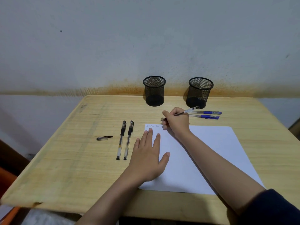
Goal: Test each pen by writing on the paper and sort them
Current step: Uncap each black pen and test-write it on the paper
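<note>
Three small scribbles sit at the far left corner of the white paper sheet (203, 159) on the desk (73, 168). The right hand (177, 122) grips an uncapped clear-barrelled pen (186, 111) just beyond them; the left hand (151, 153) presses flat. Both black mesh cups (154, 90) look empty, so sorting remains.

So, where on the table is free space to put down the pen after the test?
Bare wood lies left of the loose cap, and between the two mesh cups. The lower right of the paper is free. Crowded: beside the blue pens and black pens.
</note>
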### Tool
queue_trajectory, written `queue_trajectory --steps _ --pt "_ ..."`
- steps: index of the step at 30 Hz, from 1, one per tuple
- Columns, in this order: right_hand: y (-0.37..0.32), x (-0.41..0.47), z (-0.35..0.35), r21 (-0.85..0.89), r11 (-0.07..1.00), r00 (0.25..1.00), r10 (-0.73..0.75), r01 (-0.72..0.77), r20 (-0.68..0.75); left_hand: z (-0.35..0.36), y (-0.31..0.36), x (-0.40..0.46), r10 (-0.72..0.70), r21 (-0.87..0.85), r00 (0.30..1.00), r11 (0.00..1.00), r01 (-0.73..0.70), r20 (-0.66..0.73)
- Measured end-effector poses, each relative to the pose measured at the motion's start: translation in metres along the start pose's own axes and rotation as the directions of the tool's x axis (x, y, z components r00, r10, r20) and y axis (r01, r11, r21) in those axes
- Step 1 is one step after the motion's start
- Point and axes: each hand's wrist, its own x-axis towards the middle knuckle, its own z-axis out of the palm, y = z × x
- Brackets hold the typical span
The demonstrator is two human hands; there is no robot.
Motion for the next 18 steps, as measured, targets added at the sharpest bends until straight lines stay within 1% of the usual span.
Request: queue_trajectory --steps 3,5,9,13,15,18 --pt "-0.006 -0.006 0.001 -0.078 0.996 0.999 -0.048 0.049 0.019 -0.004 0.001 -0.001 0.008 0.014 0.999 1.0 -0.009 0.033" --pt "-0.008 -0.008 0.001 -0.075 0.995 0.996 -0.057 0.062 0.061 -0.009 0.003 0.0 0.011 0.039 0.998 0.999 -0.013 0.058" --pt "-0.016 -0.007 -0.006 0.021 0.999 0.992 0.04 -0.043 0.117 -0.024 0.006 0.007 -0.007 0.096 0.988 0.995 -0.008 0.155" --pt "-0.027 -0.014 -0.017 0.148 0.986 0.991 0.053 -0.072 0.125 -0.036 0.008 0.015 -0.041 0.094 0.969 0.995 0.019 0.242" --pt "-0.03 -0.019 -0.022 0.119 0.992 0.993 0.024 -0.038 0.116 -0.037 0.008 0.016 -0.05 0.068 0.965 0.997 0.033 0.259" --pt "-0.031 -0.023 -0.028 0.005 0.999 0.992 -0.054 0.054 0.117 -0.035 0.004 0.016 -0.05 0.013 0.971 0.999 0.048 0.233"
